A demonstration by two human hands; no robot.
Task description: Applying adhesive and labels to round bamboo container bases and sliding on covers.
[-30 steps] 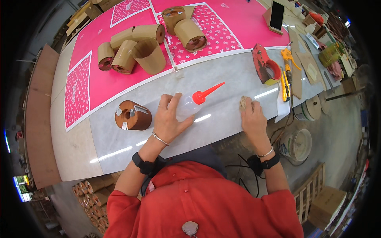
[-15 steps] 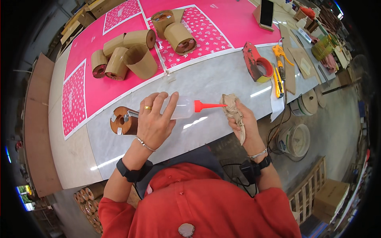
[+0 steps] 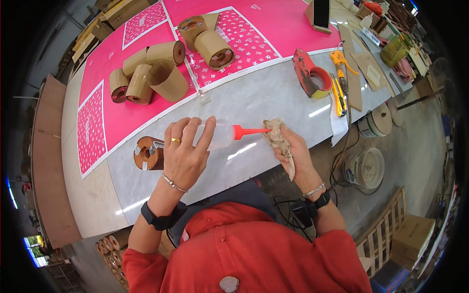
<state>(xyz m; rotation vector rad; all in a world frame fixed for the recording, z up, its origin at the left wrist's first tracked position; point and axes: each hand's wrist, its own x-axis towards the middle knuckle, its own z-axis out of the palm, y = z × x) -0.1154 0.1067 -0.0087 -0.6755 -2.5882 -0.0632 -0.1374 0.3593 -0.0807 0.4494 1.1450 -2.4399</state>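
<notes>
My left hand (image 3: 188, 149) is closed around a clear squeeze bottle (image 3: 221, 135), tipped on its side above the grey tabletop. Its long red nozzle (image 3: 250, 131) points right, the tip touching a crumpled beige cloth (image 3: 277, 139). Fingers and thumb of my right hand (image 3: 299, 156) grip that cloth from the right. Just left of my left hand, a brown round piece (image 3: 148, 153) with a hole in its middle and small pale patches on its face rests on the table. Part of it is hidden by my hand.
Several brown paper-wrapped rolls (image 3: 168, 80) lie on pink printed sheets (image 3: 112, 97) farther back. A red tape dispenser (image 3: 312, 78), a yellow cutter (image 3: 338, 95) and an orange-handled tool (image 3: 342, 68) lie to the right. A phone (image 3: 321, 14) stands at the back. Buckets (image 3: 364, 168) stand on the floor at right.
The view has shifted slightly. Both hands remain in much the same pose, with the bottle's nozzle still against the cloth.
</notes>
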